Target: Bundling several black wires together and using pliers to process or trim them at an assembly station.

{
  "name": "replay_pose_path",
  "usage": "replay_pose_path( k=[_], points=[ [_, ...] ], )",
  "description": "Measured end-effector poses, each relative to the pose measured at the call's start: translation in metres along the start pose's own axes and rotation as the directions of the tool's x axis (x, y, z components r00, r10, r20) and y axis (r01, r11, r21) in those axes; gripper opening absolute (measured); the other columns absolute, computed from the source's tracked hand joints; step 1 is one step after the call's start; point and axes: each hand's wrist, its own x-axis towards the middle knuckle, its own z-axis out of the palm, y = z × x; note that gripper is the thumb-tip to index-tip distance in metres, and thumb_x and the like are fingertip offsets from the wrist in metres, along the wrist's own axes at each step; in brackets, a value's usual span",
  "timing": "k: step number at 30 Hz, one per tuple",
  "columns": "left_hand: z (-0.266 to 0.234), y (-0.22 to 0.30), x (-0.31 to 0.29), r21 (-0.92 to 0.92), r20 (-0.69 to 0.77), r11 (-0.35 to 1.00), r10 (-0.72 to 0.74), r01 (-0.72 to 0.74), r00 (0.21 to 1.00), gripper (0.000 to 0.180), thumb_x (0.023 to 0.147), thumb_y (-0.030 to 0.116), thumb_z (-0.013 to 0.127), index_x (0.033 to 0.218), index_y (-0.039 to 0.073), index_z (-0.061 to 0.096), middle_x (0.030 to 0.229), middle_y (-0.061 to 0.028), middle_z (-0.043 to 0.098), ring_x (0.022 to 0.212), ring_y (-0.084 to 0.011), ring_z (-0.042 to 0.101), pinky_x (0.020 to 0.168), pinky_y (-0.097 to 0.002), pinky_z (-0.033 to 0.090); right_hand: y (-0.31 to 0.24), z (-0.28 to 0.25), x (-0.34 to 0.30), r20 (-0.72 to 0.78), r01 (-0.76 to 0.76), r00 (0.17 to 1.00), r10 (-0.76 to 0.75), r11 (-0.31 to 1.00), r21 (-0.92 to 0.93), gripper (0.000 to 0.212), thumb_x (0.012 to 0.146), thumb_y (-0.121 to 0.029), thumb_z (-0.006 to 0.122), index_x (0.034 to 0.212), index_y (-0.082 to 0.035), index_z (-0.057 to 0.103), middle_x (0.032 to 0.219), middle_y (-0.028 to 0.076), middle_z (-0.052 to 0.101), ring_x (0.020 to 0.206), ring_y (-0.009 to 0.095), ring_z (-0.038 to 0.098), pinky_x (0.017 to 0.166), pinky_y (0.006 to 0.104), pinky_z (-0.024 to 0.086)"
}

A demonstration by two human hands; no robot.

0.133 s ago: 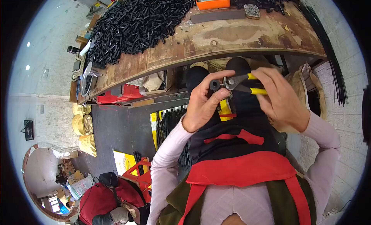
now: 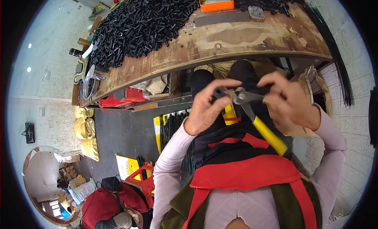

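A short black tube point(image 2: 219, 92) sits between the thumb and fingers of my left hand point(image 2: 204, 109), its open round end facing up. Beside it are the metal jaws of a pair of yellow-handled cutting pliers point(image 2: 264, 130), close to my left fingertips. My right hand point(image 2: 291, 105) is smeared by motion; its fingers are curled at one handle of the pliers, which they hide. The other handle is swung wide, slanting down toward my lap. Whether the jaws touch the tube I cannot tell.
Ahead stands a wooden bench point(image 2: 240, 40) with a large heap of black tubes point(image 2: 138, 26), an orange box point(image 2: 216, 2) and a small clear tray of metal pieces point(image 2: 256, 13). Long black rods point(image 2: 340, 67) hang at its right end. A person in red point(image 2: 104, 205) is at lower left.
The pliers have opened wide: one yellow handle has swung down and away from my right palm. My right fingers have spread and shifted slightly. The left hand keeps the tube in nearly the same place.
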Motion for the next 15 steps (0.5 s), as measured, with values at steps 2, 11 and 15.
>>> replay_pose_path(
  k=[2,11,15],
  points=[
    [-0.003,0.003,0.002,-0.005,0.012,1.0,0.02,-0.02,1.0,0.025,0.09,0.008,0.063,0.115,0.002,0.063,0.1,-0.002,0.061,0.088,-0.0082,0.053,0.081,-0.0224,0.043,-0.003,0.029,-0.015,0.17,-0.016,0.985,-0.021,0.977,0.215,0.037,0.087,-0.023,0.071,0.114,-0.001,0.059,0.094,0.016,0.065,0.08,0.023,0.066,0.07,0.0319,0.05],
    [-0.008,-0.011,-0.002,-0.107,-0.001,0.989,0.098,-0.098,0.995,0.038,0.095,0.029,0.063,0.121,0.002,0.06,0.08,0.0021,0.052,0.071,-0.0057,0.046,0.065,-0.0202,0.038,0.049,0.059,-0.032,0.572,-0.575,0.815,0.087,0.015,0.818,0.052,0.095,-0.016,0.053,0.143,-0.002,0.039,0.114,0.023,0.064,0.092,0.029,0.067,0.077,0.0393,0.057],
    [-0.008,-0.011,-0.005,-0.11,-0.012,0.993,0.043,-0.044,0.999,0.03,0.094,0.023,0.064,0.116,0.001,0.063,0.082,0.003,0.052,0.072,-0.0048,0.045,0.065,-0.0201,0.037,0.046,0.059,-0.024,0.526,-0.507,0.849,0.045,-0.209,0.836,0.064,0.096,-0.015,0.051,0.152,-0.016,0.021,0.124,0.028,0.058,0.111,0.047,0.06,0.1,0.0518,0.047]
  ],
)
